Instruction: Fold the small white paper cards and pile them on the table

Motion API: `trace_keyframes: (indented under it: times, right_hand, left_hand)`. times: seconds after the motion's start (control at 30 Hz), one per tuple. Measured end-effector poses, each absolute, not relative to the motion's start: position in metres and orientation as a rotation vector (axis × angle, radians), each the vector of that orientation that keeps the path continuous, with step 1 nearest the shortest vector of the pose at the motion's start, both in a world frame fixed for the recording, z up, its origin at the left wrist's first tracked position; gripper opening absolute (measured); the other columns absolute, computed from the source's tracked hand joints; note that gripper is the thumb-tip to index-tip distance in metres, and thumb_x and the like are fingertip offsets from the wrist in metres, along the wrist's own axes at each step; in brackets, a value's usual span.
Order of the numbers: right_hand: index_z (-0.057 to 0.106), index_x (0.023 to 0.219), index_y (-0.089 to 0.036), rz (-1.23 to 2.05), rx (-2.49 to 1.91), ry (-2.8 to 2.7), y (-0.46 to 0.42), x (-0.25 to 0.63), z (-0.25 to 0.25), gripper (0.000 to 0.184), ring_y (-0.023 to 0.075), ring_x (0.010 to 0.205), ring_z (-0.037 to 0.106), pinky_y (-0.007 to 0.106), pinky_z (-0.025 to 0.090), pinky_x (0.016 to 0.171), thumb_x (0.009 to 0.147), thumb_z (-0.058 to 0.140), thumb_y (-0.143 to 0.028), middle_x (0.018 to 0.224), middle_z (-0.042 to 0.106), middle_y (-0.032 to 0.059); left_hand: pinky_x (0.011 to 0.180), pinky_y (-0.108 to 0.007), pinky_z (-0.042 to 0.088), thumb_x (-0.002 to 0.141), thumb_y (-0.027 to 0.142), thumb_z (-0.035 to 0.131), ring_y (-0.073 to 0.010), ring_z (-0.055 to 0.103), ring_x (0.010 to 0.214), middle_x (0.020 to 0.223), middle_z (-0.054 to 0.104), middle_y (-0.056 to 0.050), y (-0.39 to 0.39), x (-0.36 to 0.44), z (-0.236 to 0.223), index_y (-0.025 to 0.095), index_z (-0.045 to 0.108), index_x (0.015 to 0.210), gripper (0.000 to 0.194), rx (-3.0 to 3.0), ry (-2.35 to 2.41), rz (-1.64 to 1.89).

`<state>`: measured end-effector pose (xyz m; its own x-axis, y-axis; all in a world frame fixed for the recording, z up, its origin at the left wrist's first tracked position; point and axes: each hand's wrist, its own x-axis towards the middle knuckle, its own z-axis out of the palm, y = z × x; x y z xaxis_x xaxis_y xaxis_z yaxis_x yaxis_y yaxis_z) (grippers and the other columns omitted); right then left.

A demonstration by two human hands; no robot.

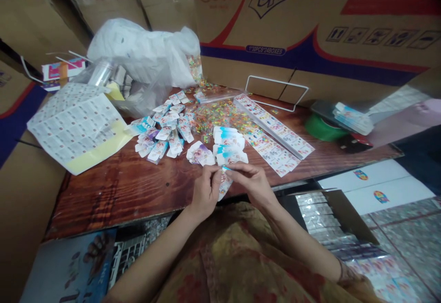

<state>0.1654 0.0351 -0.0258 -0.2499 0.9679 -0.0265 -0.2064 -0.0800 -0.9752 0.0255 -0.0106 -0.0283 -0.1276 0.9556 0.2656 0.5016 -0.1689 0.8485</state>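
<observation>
A small printed paper box (225, 186) is pinched between my two hands at the table's front edge. My left hand (206, 190) grips its upper left side with thumb and fingers. Its upper right side is held by my right hand (253, 182), fingertips closed on it. Just beyond lie two stacks of flat blue-and-white box blanks (228, 144) and a purple-and-white one (200, 154). To the left is a heap of folded small boxes (168, 126). Bright candy-like beads (220, 115) are spread behind the stacks.
Sticker sheets (275, 137) lie at right, near a green tape roll (324, 126). A label sheet (81, 128) and plastic bags (138, 59) sit at left. A large carton (310, 59) stands behind the wooden table (113, 193). An open box of wrapped packs (319, 213) is at lower right.
</observation>
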Motion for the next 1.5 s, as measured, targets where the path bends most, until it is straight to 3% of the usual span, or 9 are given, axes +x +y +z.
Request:
trace_keyframes:
  times: [0.37, 0.57, 0.77, 0.87, 1.0, 1.1, 1.27, 1.4, 1.5]
  right_hand:
    - [0.074, 0.082, -0.021, 1.377, -0.827, -1.561, 0.043, 0.176, -0.02, 0.018, 0.0171, 0.073, 0.06, 0.031, 0.048, 0.071, 0.079, 0.068, -0.037, 0.077, 0.068, 0.0033]
    - [0.069, 0.107, -0.022, 1.221, -0.71, -1.944, 0.042, 0.181, -0.022, 0.03, 0.0171, 0.079, 0.062, 0.03, 0.048, 0.074, 0.093, 0.049, -0.039, 0.085, 0.067, 0.0043]
    - [0.06, 0.12, -0.02, 0.53, -1.092, -2.149, 0.07, 0.186, -0.049, 0.036, 0.0269, 0.096, 0.057, 0.042, 0.046, 0.086, 0.088, 0.058, -0.036, 0.101, 0.063, 0.0105]
    - [0.058, 0.125, -0.018, 0.18, -1.229, -2.419, 0.086, 0.187, -0.056, 0.045, 0.0348, 0.109, 0.047, 0.051, 0.038, 0.095, 0.082, 0.064, -0.032, 0.116, 0.056, 0.0154]
    - [0.06, 0.118, -0.016, 0.06, -1.272, -2.562, 0.096, 0.185, -0.057, 0.042, 0.0337, 0.103, 0.046, 0.049, 0.038, 0.093, 0.08, 0.067, -0.032, 0.113, 0.055, 0.0159]
    - [0.061, 0.11, -0.014, 0.097, -1.271, -2.531, 0.098, 0.186, -0.058, 0.037, 0.0328, 0.1, 0.046, 0.045, 0.04, 0.089, 0.079, 0.067, -0.034, 0.108, 0.056, 0.0158]
    - [0.059, 0.082, -0.019, 0.511, -1.22, -2.147, 0.096, 0.188, -0.059, 0.013, 0.0257, 0.087, 0.053, 0.04, 0.042, 0.083, 0.08, 0.064, -0.031, 0.085, 0.062, 0.0074]
    - [0.052, 0.073, -0.021, 1.202, -1.111, -1.418, 0.085, 0.182, -0.05, 0.031, 0.0163, 0.062, 0.055, 0.029, 0.045, 0.06, 0.069, 0.074, -0.043, 0.067, 0.059, -0.0015]
    - [0.05, 0.074, -0.022, 1.529, -0.996, -1.133, 0.073, 0.175, -0.042, 0.038, 0.0147, 0.058, 0.057, 0.028, 0.047, 0.057, 0.063, 0.078, -0.046, 0.068, 0.062, -0.0024]
  left_hand:
    - [0.066, -0.024, 0.041, 0.094, 0.032, 0.039, -0.0122, 0.058, 0.069, 0.076, 0.06, 0.0, -0.012, 0.024, -0.028, 0.02, 0.051, 0.092, 0.017, 1.606, 1.59, 1.238]
    - [0.074, -0.025, 0.044, 0.095, 0.035, 0.038, -0.0141, 0.06, 0.08, 0.089, 0.064, -0.003, -0.009, 0.018, -0.029, 0.02, 0.054, 0.105, 0.024, 1.515, 1.553, 1.201]
    - [0.074, -0.026, 0.046, 0.094, 0.038, 0.037, -0.0143, 0.058, 0.079, 0.089, 0.062, -0.004, 0.038, -0.028, -0.018, 0.019, 0.055, 0.106, 0.029, 1.517, 1.801, 1.389]
    - [0.084, -0.034, 0.046, 0.093, 0.036, 0.04, -0.0184, 0.058, 0.089, 0.1, 0.06, -0.007, 0.075, -0.067, -0.006, 0.02, 0.051, 0.117, 0.032, 1.674, 1.931, 1.47]
    - [0.098, -0.051, 0.037, 0.085, 0.031, 0.053, -0.0333, 0.048, 0.116, 0.122, 0.05, -0.018, 0.094, -0.086, 0.007, 0.017, 0.044, 0.131, 0.049, 1.857, 2.305, 1.233]
    - [0.101, -0.053, 0.032, 0.087, 0.027, 0.049, -0.0351, 0.042, 0.121, 0.124, 0.048, -0.019, 0.076, -0.062, 0.006, 0.015, 0.049, 0.126, 0.041, 2.021, 2.339, 1.125]
    - [0.091, -0.041, 0.042, 0.087, 0.029, 0.051, -0.0241, 0.055, 0.097, 0.099, 0.059, -0.01, 0.031, -0.001, -0.014, 0.018, 0.06, 0.107, 0.024, 1.979, 2.001, 1.051]
    - [0.07, -0.028, 0.047, 0.08, 0.04, 0.062, -0.0147, 0.056, 0.07, 0.079, 0.06, 0.0, 0.017, 0.027, -0.033, 0.019, 0.053, 0.115, 0.041, 1.501, 1.75, 1.01]
    - [0.072, -0.027, 0.047, 0.08, 0.043, 0.061, -0.0157, 0.059, 0.077, 0.086, 0.064, -0.002, 0.018, 0.034, -0.039, 0.018, 0.055, 0.111, 0.041, 1.334, 1.514, 1.078]
